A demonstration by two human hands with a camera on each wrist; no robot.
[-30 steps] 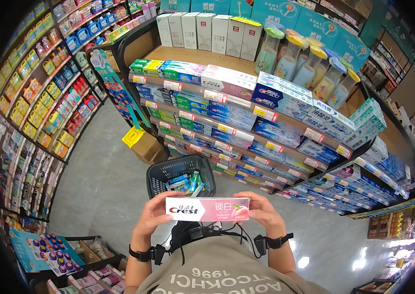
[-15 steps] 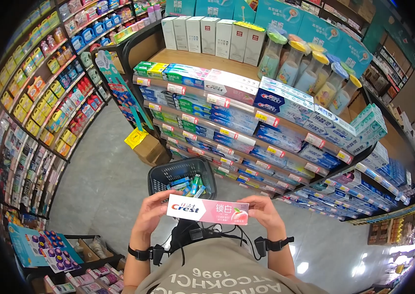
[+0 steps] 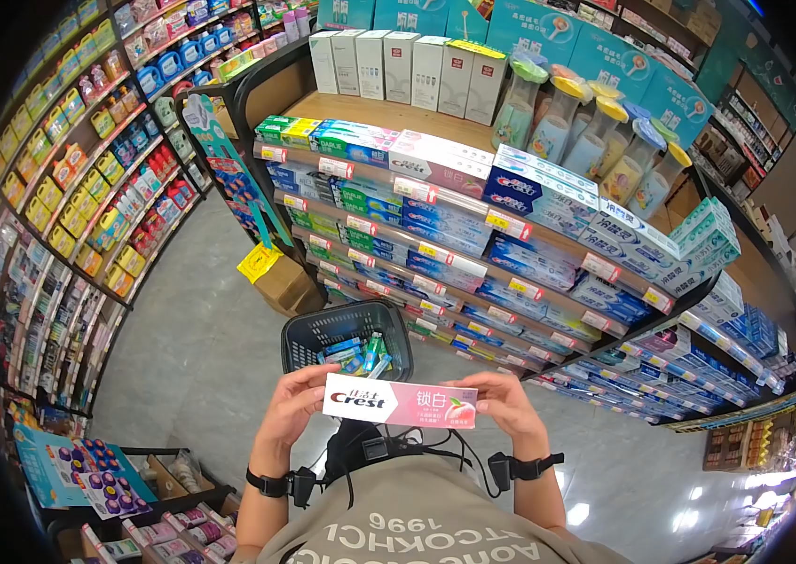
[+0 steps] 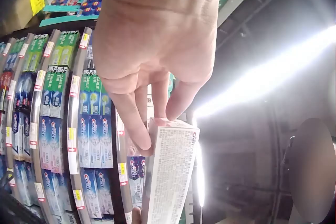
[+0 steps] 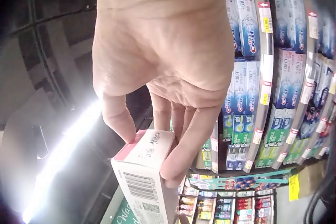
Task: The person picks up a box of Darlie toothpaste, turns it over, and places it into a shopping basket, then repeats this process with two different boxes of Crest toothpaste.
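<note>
A pink and white Crest toothpaste box [image 3: 401,402] is held level in front of the torso, its printed front facing up to the head camera. My left hand [image 3: 292,406] pinches the end with the Crest logo, thumb and fingers on opposite sides. At the peach-picture end, my right hand [image 3: 513,410] grips the box the same way. The left wrist view shows a side of the toothpaste box [image 4: 170,174] covered in small print below the left hand [image 4: 155,45]. Below the right hand [image 5: 163,45], the box's end [image 5: 144,187] shows a barcode.
A dark shopping basket [image 3: 349,315] with several toothpaste boxes stands on the floor just beyond the hands. Behind it rises a shelf rack [image 3: 454,252] of toothpaste. A cardboard box [image 3: 287,287] sits left of the basket. Another display [image 3: 163,540] stands at the lower left.
The toothpaste box has turned slightly, its right end now a little closer to the torso than its left. Both hands keep hold of it. The head view has shifted a little.
</note>
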